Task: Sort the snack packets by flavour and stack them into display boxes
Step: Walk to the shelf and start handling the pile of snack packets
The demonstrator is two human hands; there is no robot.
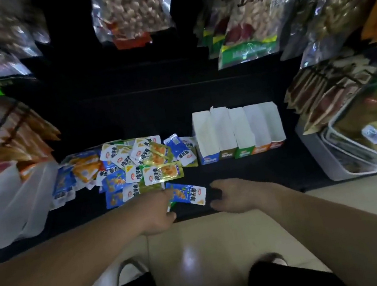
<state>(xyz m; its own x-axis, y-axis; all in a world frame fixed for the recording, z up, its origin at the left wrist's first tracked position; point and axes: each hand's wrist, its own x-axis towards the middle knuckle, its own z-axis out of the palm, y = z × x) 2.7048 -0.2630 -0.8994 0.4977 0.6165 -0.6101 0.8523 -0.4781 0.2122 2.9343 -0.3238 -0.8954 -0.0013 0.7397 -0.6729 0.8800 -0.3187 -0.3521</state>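
Note:
A loose heap of small snack packets (pixel 134 163) in blue, yellow-green and orange lies on the black shelf (pixel 128 107). To its right stands a row of several white display boxes (pixel 237 130) with blue, olive, green and orange front panels. My left hand (pixel 155 211) pinches a blue packet (pixel 189 193) at the shelf's front edge, with a green packet edge showing under the fingers. My right hand (pixel 236 194) rests beside that packet with fingers curled under and holds nothing.
A translucent plastic tub (pixel 3 202) stands at the left, a grey bin (pixel 346 156) of large packets at the right. Large snack bags (pixel 248 11) hang above. Pale floor tiles and my knees lie below the shelf edge.

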